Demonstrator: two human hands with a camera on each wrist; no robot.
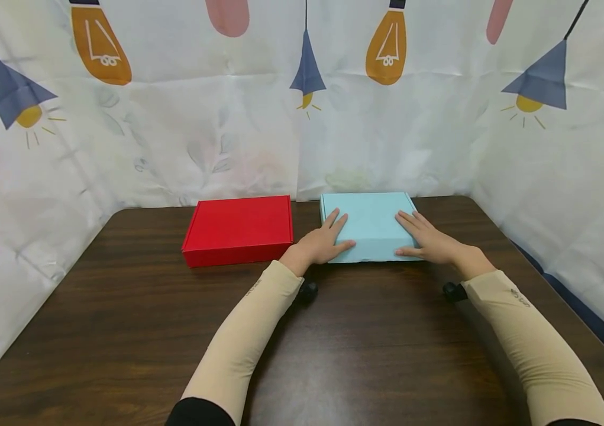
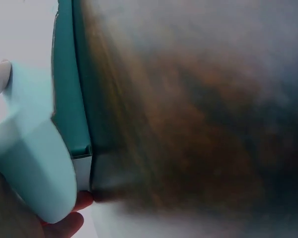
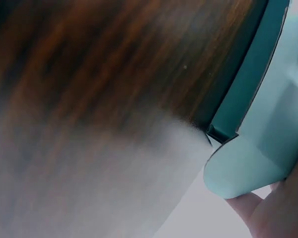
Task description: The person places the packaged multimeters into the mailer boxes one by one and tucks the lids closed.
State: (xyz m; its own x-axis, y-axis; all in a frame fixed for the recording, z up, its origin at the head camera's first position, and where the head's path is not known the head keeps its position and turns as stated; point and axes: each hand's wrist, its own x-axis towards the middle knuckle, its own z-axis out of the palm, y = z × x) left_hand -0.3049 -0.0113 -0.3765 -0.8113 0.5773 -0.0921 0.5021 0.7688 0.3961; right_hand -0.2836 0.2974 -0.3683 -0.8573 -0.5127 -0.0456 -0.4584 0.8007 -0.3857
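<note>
A light blue cardboard box [image 1: 373, 216] lies at the back of the table, right of centre. My left hand [image 1: 323, 239] rests at its left front corner, fingers straight and spread over the top, thumb against the front. At the opposite front corner, my right hand [image 1: 432, 239] touches the box the same way, thumb on the front and fingers along the top's right edge. In the left wrist view a rounded front flap [image 2: 37, 148] stands out from the box, fingertips showing past its end. The right wrist view shows its other rounded end [image 3: 253, 166] beside my fingers.
A red box [image 1: 243, 225], lid down, lies left of the blue one on the dark wood table [image 1: 365, 343]. A white curtain [image 1: 259, 130] printed with lamps hangs right behind the table's back edge and along both sides. Dark wrist cameras [image 1: 308, 291] hang under the sleeves.
</note>
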